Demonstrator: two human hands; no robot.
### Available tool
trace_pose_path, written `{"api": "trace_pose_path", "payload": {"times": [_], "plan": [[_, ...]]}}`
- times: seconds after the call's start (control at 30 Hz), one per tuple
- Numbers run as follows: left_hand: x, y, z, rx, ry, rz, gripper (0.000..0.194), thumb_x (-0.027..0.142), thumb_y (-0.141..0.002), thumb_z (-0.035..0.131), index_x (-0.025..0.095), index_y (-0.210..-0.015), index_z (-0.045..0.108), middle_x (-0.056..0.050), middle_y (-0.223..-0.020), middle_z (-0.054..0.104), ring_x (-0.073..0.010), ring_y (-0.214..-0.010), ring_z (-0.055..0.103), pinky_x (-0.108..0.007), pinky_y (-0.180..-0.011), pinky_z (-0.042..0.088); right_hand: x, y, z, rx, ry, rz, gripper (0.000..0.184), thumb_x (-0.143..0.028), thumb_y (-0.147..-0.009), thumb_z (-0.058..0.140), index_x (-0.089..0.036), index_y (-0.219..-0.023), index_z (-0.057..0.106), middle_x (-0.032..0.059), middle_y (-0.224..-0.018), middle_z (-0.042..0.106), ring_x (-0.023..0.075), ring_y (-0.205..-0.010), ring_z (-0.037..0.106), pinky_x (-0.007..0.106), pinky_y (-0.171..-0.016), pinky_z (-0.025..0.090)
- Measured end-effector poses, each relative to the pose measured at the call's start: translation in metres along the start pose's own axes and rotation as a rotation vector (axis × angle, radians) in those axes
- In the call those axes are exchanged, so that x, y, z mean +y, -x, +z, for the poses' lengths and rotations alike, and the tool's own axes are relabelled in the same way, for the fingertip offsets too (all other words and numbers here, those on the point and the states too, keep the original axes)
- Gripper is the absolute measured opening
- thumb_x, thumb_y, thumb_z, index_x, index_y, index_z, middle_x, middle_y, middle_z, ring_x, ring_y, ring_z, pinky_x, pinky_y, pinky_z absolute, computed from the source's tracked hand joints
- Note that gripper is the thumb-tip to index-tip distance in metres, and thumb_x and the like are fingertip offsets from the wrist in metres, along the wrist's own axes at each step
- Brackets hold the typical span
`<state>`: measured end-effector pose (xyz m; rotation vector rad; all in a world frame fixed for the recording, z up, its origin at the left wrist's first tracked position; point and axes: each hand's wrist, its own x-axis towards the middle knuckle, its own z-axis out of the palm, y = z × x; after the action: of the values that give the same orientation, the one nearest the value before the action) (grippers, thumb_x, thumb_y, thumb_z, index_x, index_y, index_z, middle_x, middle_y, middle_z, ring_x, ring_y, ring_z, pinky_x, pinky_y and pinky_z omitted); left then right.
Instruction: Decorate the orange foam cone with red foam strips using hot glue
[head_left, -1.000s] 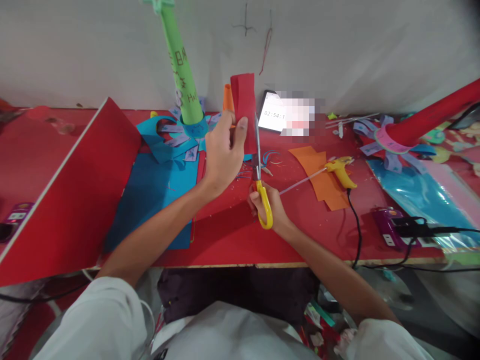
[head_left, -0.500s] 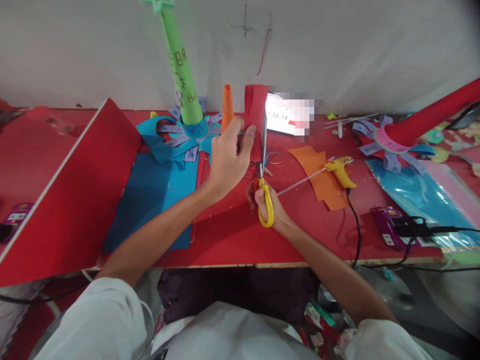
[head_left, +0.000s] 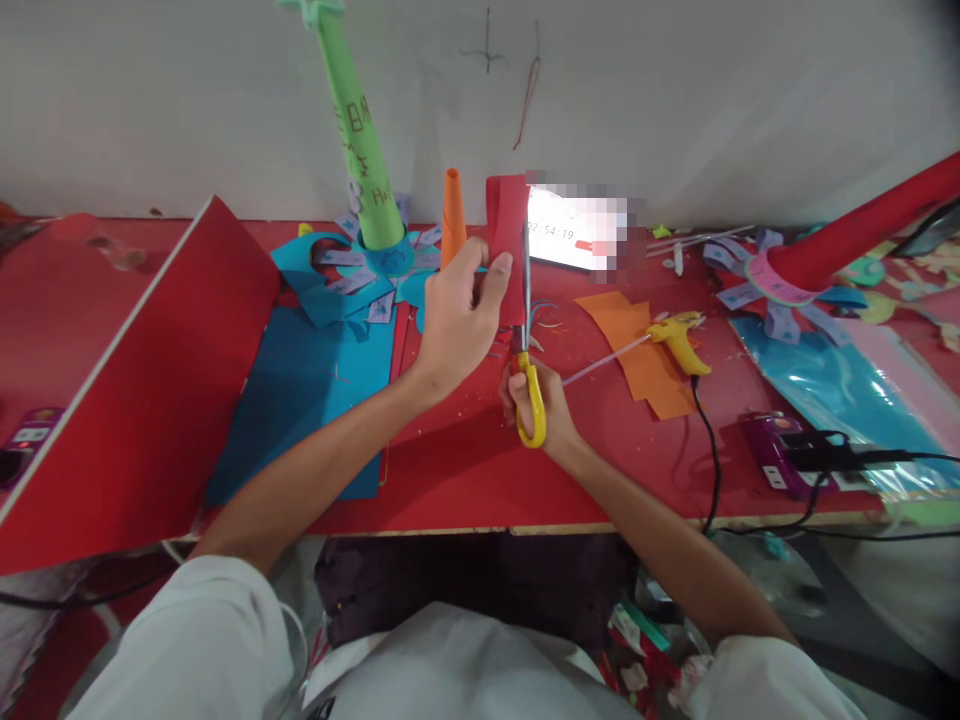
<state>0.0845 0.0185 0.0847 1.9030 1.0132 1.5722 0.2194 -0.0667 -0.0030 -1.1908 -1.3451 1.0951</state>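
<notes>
My left hand [head_left: 457, 320] is closed on a folded piece of red paper [head_left: 506, 225], held upright above the red table [head_left: 450, 470]. My right hand [head_left: 544, 405] grips yellow-handled scissors [head_left: 529, 390] just below it. The scissor blades point up along the right edge of the red paper. An orange paper cone [head_left: 452, 215] stands just behind my left hand.
A yellow glue gun [head_left: 679, 340] lies on orange paper [head_left: 645, 355], its black cord running off the front edge. A green paper tube [head_left: 356, 135] stands on blue paper [head_left: 307, 390]. A large red sheet [head_left: 135, 400] lies left. A phone [head_left: 562, 240] leans at the wall. A purple power strip [head_left: 776, 455] sits right.
My left hand has lowered the red paper and shifted it right. The scissors have moved up along its right edge.
</notes>
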Motion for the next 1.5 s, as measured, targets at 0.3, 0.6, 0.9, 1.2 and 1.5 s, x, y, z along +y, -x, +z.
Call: {"api": "trace_pose_path", "payload": {"times": [0.3, 0.6, 0.9, 1.2, 1.5], "plan": [[0.004, 0.007, 0.006, -0.063, 0.021, 0.023, 0.062, 0.078, -0.104, 0.047, 0.024, -0.076, 0.033, 0.005, -0.065, 0.028, -0.0115, -0.055, 0.031, -0.031, -0.055, 0.024, 0.0, -0.005, -0.003, 0.018, -0.018, -0.065, 0.073, -0.099, -0.086, 0.047, -0.026, -0.088, 0.052, -0.0037, -0.067, 0.049, 0.0129, -0.051, 0.044, 0.031, -0.05, 0.036], [0.005, 0.009, 0.007, -0.072, 0.041, 0.02, 0.06, 0.073, -0.105, 0.05, 0.024, -0.075, 0.034, 0.006, -0.063, 0.03, -0.011, -0.053, 0.031, -0.031, -0.051, 0.024, -0.019, -0.002, -0.004, 0.067, 0.002, -0.003, 0.073, -0.097, -0.08, 0.061, -0.026, -0.075, 0.049, -0.0036, -0.055, 0.051, 0.011, -0.042, 0.045, 0.028, -0.041, 0.032], [0.007, 0.009, 0.005, -0.158, 0.108, -0.019, 0.057, 0.069, -0.107, 0.051, 0.024, -0.076, 0.033, 0.005, -0.066, 0.029, -0.0122, -0.058, 0.029, -0.031, -0.054, 0.025, -0.021, -0.005, -0.005, 0.156, -0.124, -0.06, 0.068, -0.093, -0.085, 0.061, -0.026, -0.077, 0.049, -0.0071, -0.051, 0.049, 0.01, -0.036, 0.045, 0.026, -0.036, 0.032], [-0.007, -0.014, -0.02, -0.856, 0.177, 0.028, 0.047, 0.052, -0.107, 0.054, 0.023, -0.074, 0.037, 0.006, -0.068, 0.029, -0.0116, -0.059, 0.029, -0.03, -0.057, 0.027, -0.017, -0.02, -0.029, 0.237, -0.143, -0.282, 0.055, -0.073, -0.086, 0.08, -0.025, -0.076, 0.054, -0.0073, -0.053, 0.048, 0.0091, -0.039, 0.042, 0.027, -0.039, 0.031], [-0.014, -0.015, -0.022, -1.094, -0.057, 0.085, 0.032, 0.035, -0.104, 0.051, 0.021, -0.075, 0.047, 0.002, -0.07, 0.05, -0.0116, -0.061, 0.047, -0.028, -0.062, 0.034, 0.001, -0.024, -0.039, 0.386, -0.082, -0.238, 0.044, -0.057, -0.086, 0.086, -0.025, -0.085, 0.055, -0.011, -0.059, 0.045, 0.0063, -0.045, 0.042, 0.022, -0.043, 0.035]]}}
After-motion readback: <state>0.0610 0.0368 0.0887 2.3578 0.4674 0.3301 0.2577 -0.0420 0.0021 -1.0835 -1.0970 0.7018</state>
